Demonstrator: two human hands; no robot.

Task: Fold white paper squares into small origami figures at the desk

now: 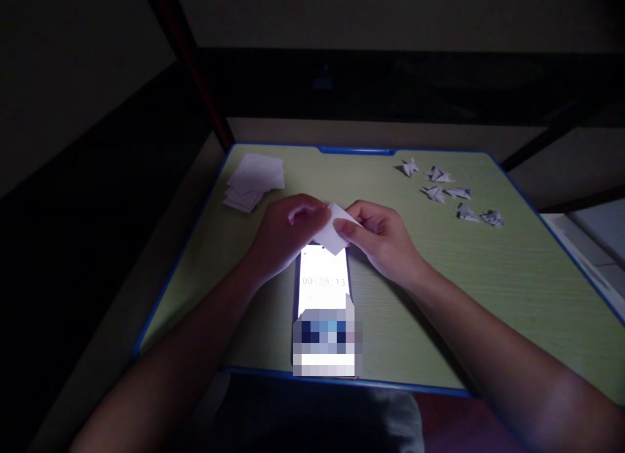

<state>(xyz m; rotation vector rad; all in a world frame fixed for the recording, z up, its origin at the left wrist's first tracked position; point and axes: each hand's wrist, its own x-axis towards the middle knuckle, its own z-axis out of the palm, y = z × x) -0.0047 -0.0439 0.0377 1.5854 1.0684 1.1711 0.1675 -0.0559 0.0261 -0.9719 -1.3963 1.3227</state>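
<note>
A small folded piece of white paper [334, 239] is held between both hands, above the upper end of a lit phone [322, 271]. My left hand [288, 235] pinches its left corner, thumb on top. On the other side, my right hand [383, 238] grips the right edge with the thumb pressed flat on the paper; its fingers are partly hidden behind. The phone lies on the table and its screen shows timer digits; its lower part is blurred out.
The green table [488, 297] has a blue rim. Loose white paper sheets [256, 173] lie stacked at the far left. Several small folded paper figures [438, 174] are spread at the far right. Dark surroundings lie beyond, with a pale surface [586, 245] past the right edge.
</note>
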